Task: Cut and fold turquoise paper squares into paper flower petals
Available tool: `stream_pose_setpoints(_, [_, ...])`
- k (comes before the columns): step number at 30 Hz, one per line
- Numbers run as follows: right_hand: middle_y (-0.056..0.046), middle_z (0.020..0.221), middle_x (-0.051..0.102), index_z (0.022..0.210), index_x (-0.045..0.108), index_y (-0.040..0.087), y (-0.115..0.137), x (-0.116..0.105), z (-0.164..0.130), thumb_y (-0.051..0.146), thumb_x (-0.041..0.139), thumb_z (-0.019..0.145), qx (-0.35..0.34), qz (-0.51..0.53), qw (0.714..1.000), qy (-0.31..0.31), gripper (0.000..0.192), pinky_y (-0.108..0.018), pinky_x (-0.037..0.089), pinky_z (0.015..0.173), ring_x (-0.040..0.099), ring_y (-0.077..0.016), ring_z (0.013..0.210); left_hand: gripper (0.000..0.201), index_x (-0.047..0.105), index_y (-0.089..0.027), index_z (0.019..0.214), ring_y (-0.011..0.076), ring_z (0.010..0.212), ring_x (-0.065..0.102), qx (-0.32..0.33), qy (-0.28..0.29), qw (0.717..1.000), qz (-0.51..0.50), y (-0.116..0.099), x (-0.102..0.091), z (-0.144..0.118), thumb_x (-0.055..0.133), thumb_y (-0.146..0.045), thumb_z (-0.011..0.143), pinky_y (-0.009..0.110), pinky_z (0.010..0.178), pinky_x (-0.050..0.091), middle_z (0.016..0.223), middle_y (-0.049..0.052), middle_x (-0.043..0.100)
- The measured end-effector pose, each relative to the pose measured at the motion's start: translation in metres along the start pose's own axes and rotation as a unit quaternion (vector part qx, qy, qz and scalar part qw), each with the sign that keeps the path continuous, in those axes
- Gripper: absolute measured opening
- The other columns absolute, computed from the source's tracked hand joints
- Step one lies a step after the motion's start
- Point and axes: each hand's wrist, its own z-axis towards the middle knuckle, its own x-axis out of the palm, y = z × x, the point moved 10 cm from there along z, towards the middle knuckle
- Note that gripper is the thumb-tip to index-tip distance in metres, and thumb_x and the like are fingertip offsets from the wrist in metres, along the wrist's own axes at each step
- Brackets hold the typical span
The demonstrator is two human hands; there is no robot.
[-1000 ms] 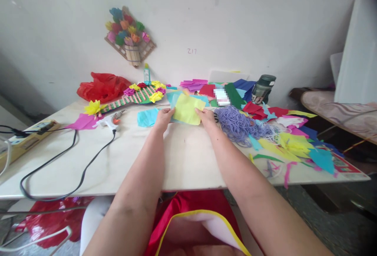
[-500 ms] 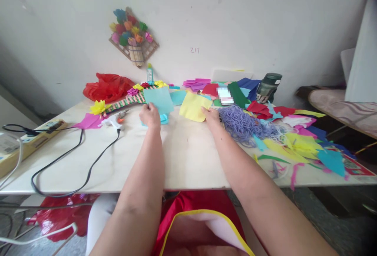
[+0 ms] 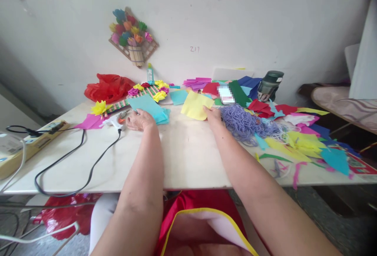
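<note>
1. The left hand (image 3: 140,120) rests palm down on the near edge of a thin turquoise paper sheet (image 3: 149,107); its fingers lie loosely spread and flat, pressing the sheet rather than pinching it.
2. The turquoise paper sheet is matte, roughly rectangular and lies flat on the pale cream tabletop (image 3: 188,154), left of centre. Its long axis runs from far left to near right, and its right end overlaps a second turquoise piece (image 3: 164,115).
3. The right hand (image 3: 213,114) grips the near right corner of a thin yellow paper square (image 3: 195,106), fingers closed on that corner.
4. The yellow paper square is plain and slightly lifted at the gripped edge. It sits turned so that one corner points far and one points left; no clear long axis is visible.
5. A white hot-glue gun (image 3: 113,121) lies just left of the left hand, its black cable (image 3: 73,161) trailing toward the near left.
6. A heap of lilac yarn (image 3: 243,122) lies just right of the right hand.
7. Coloured paper scraps (image 3: 297,140) cover the right side of the table.
8. A striped green and red paper craft piece with paper flowers (image 3: 144,91) lies beyond the turquoise sheet.
9. Handwriting on the far wall reads "Z17" (image 3: 194,49). Other labels are too small to read.
</note>
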Motion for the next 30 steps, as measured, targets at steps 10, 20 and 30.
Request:
stream_pose_setpoints(10, [0.0,0.052,0.059,0.065,0.06,0.015,0.002,0.0,-0.003,0.031,0.062,0.063,0.004,-0.01,1.0,-0.003,0.016,-0.026,0.045,0.041,0.056,-0.0153,0.048,0.027,0.063,-0.014,0.093,0.0312,0.133,0.015,-0.011,0.057,0.998,0.027,0.007,0.009,-0.011,0.044,-0.027,0.077,0.053,0.105,0.003,0.129,0.012,0.047])
stream_pose_setpoints(20, [-0.002,0.054,0.062,0.065,0.061,0.015,-0.001,0.007,-0.006,0.032,0.064,0.062,0.008,-0.018,1.0,0.023,0.017,-0.026,0.046,0.043,0.058,-0.0166,0.051,0.037,0.053,-0.014,0.111,0.0267,0.128,0.03,0.239,0.089,0.966,-0.037,-0.047,0.027,-0.033,0.049,-0.028,0.077,0.04,0.103,0.024,0.128,0.015,0.048])
stream_pose_setpoints(30, [0.002,0.049,0.06,0.06,0.059,0.016,0.0,0.045,-0.027,0.033,0.071,0.057,0.026,0.029,0.981,0.189,0.021,-0.027,0.049,0.051,0.06,-0.0161,0.052,0.051,0.06,-0.014,0.096,0.0148,0.057,0.06,0.149,0.452,0.869,-0.136,-0.048,0.087,-0.103,0.055,-0.057,0.068,0.022,0.056,0.042,0.063,0.004,0.062])
